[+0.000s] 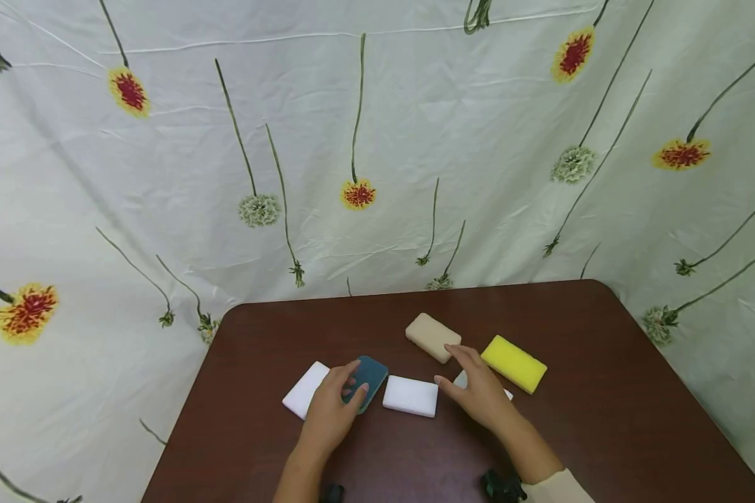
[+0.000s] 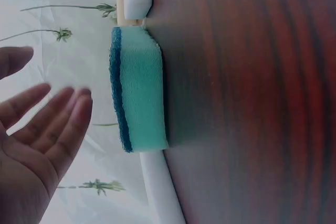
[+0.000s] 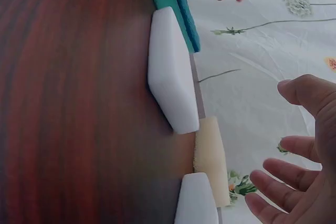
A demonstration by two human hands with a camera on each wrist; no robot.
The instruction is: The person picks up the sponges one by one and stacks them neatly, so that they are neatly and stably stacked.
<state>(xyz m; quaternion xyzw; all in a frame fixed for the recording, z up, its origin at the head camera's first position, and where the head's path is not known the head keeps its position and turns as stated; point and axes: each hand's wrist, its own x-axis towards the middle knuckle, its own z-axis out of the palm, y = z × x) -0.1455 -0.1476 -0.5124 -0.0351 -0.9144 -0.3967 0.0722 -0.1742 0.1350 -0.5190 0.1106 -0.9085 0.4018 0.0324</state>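
Two loosely spread hands, the left [image 1: 329,413] above a teal sponge [image 1: 372,372], the right [image 1: 483,397] above a mostly hidden white block [image 1: 461,380]

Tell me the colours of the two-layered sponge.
The sponge is bluish-green with a dark blue top layer, best seen in the left wrist view.

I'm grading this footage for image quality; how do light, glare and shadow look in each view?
Head: fairly bright, with a faint sheen low on the brown table; left wrist: hazy, the flowered cloth looking washed out; right wrist: muted too, a dark shadow edging the larger-looking white block.
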